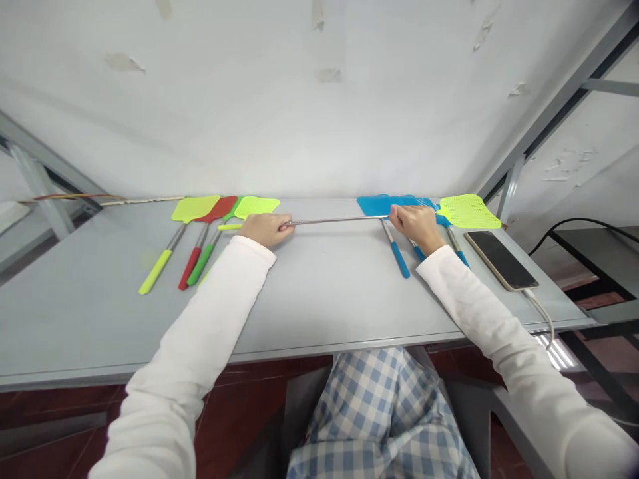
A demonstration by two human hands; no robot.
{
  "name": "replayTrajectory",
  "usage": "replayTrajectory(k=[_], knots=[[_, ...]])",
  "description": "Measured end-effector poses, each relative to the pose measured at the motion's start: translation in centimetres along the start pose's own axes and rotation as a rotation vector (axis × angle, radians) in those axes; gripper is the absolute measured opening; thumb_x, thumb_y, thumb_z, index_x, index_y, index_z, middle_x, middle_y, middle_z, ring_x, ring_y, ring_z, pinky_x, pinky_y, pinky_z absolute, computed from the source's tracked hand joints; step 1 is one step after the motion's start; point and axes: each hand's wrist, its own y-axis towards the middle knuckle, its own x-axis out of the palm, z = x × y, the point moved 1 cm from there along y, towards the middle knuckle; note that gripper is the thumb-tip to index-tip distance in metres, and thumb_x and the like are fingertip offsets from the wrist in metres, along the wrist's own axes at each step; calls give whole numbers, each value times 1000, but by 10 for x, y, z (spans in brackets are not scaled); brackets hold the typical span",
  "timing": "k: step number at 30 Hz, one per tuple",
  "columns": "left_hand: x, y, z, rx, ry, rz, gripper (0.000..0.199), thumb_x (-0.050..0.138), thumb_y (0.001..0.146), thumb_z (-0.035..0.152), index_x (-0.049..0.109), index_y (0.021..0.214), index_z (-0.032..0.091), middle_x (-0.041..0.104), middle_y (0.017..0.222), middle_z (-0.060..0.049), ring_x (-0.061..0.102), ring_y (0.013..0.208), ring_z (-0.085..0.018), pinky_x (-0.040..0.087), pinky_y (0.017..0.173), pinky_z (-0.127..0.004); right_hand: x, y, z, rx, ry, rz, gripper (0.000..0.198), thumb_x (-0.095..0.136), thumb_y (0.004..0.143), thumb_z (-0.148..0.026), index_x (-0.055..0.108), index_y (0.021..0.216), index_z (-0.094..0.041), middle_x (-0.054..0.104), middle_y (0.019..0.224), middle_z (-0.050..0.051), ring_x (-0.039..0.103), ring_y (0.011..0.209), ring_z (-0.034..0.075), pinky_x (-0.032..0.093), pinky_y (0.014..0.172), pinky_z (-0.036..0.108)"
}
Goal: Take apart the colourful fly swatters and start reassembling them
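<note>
Stretched between my two hands is a yellow fly swatter with a thin metal telescopic shaft (339,219). My left hand (265,229) is closed round its handle end, and the yellow grip (229,227) sticks out to the left. Near the head end, my right hand (413,223) is closed round it; the mesh head (472,211) shows to the right of that hand. Beyond my left hand lie several other swatters: yellow (196,208), red (188,267), green (204,263) and another yellow (257,206). Several blue swatters (374,204) lie around and partly behind my right hand.
A phone (502,259) with a white cable (542,309) plugged in lies at the right of the grey table (324,299). A white wall (319,120) stands behind the table, with metal frame bars (554,93) at both sides.
</note>
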Motion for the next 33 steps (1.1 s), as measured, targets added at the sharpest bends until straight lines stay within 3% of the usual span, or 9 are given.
replayTrajectory(k=[6, 9, 12, 19, 24, 27, 33], knots=[[-1, -1, -8, -64, 27, -2, 21, 41, 77, 35, 53, 64, 22, 63, 65, -5, 58, 67, -20, 21, 55, -29, 1, -1, 9, 20, -4, -16, 58, 20, 100, -37, 63, 66, -16, 60, 62, 7, 45, 56, 14, 22, 58, 29], [-1, -1, -12, -128, 50, 23, 21, 42, 76, 34, 53, 64, 22, 64, 66, -5, 58, 67, -20, 21, 55, -29, -1, 2, 13, -45, -8, 51, 58, 20, 101, -37, 66, 74, -15, 64, 75, 11, 53, 73, 19, 30, 67, 32], [-2, -3, -14, -169, 81, 72, 21, 42, 76, 34, 55, 65, 22, 66, 68, -6, 58, 68, -20, 22, 55, -28, -2, 6, 17, -26, -27, 101, 56, 23, 100, -36, 68, 74, -14, 65, 81, 14, 54, 83, 23, 34, 76, 36], [-7, -2, -10, -212, 48, 55, 28, 45, 82, 39, 67, 81, 21, 68, 71, -8, 62, 77, -23, 25, 59, -28, 1, 5, 17, 302, -48, -41, 64, 21, 99, -37, 69, 66, -11, 59, 56, 13, 55, 59, 21, 28, 58, 31], [-5, -1, -5, -180, 84, 43, 31, 46, 85, 39, 71, 92, 22, 69, 71, -10, 64, 78, -25, 30, 62, -29, -3, 0, 10, 275, -60, -114, 64, 21, 100, -37, 68, 64, -11, 59, 56, 13, 57, 58, 20, 28, 57, 30], [-2, -1, 2, -163, 85, 48, 30, 47, 85, 39, 71, 92, 22, 69, 71, -10, 64, 77, -24, 31, 62, -29, -10, -2, 0, 244, -67, -79, 66, 20, 99, -36, 65, 59, -11, 58, 52, 13, 55, 55, 19, 28, 54, 30], [-3, -5, 51, -59, 4, 17, 33, 46, 89, 42, 71, 101, 24, 73, 82, -11, 66, 79, -25, 32, 62, -30, -24, -3, -44, 153, -31, -80, 69, 18, 99, -39, 65, 57, -12, 59, 51, 14, 53, 49, 17, 24, 51, 29]])
